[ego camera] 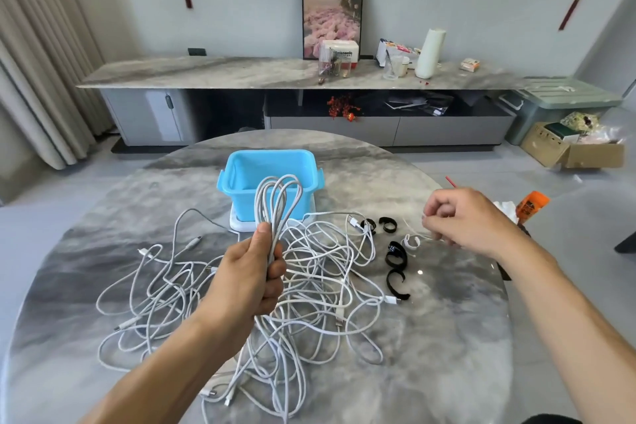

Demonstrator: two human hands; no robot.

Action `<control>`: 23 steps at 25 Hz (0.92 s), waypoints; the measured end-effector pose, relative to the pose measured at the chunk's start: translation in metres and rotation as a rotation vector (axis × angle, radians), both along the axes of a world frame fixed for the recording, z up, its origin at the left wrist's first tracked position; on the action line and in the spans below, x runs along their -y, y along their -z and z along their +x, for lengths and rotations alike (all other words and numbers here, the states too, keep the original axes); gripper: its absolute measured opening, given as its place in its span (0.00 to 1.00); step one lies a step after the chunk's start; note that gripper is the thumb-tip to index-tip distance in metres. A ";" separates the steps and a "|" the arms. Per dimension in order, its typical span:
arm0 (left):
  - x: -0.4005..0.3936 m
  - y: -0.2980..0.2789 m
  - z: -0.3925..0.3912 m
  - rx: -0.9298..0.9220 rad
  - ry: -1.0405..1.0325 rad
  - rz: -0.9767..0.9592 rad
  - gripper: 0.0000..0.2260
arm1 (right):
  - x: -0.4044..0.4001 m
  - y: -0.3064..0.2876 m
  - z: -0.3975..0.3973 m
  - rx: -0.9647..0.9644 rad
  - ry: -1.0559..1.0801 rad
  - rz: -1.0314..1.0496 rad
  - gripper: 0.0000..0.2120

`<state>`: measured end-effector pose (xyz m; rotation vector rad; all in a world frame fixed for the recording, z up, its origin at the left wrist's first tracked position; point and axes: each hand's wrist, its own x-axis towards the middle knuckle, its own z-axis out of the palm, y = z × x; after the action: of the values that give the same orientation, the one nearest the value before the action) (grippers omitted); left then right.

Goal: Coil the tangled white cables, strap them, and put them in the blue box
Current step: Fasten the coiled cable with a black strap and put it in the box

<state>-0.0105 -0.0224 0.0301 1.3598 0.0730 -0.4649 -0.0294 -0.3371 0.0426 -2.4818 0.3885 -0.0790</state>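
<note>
My left hand (253, 277) grips a coiled white cable (277, 198) upright, its loops rising in front of the blue box (237, 175). Below and around that hand a tangled heap of white cables (316, 272) spreads over the round marble table (430, 337). My right hand (468, 217) hovers to the right and pinches a thin white strap (413, 229) that trails left from its fingertips. Several black straps (395, 256) and one curled white strap (411, 242) lie on the table between the heap and my right hand. The blue box stands open and looks empty.
The box sits on a white lid (241, 225). An orange bottle (531, 203) and white tissue (506, 208) lie at the table's right edge, behind my right hand. A long sideboard (241, 74) with clutter runs along the far wall; a cardboard box (571, 148) sits on the floor at right.
</note>
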 end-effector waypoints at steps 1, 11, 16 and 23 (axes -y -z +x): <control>0.000 -0.003 -0.002 0.007 -0.002 -0.011 0.16 | -0.013 -0.010 -0.005 0.064 -0.024 0.007 0.05; -0.002 -0.011 -0.017 0.149 0.127 -0.089 0.18 | -0.155 0.003 -0.028 0.507 -0.535 0.012 0.03; -0.008 -0.011 -0.018 0.273 0.147 -0.045 0.18 | -0.166 0.013 -0.025 0.615 -0.470 0.054 0.01; -0.008 -0.003 -0.011 0.674 0.109 0.266 0.24 | -0.177 0.021 -0.019 0.690 -0.343 0.230 0.06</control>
<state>-0.0218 -0.0142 0.0332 1.7266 -0.5102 -0.0674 -0.0480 -0.1605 0.0216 -2.0925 -0.3021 -0.6819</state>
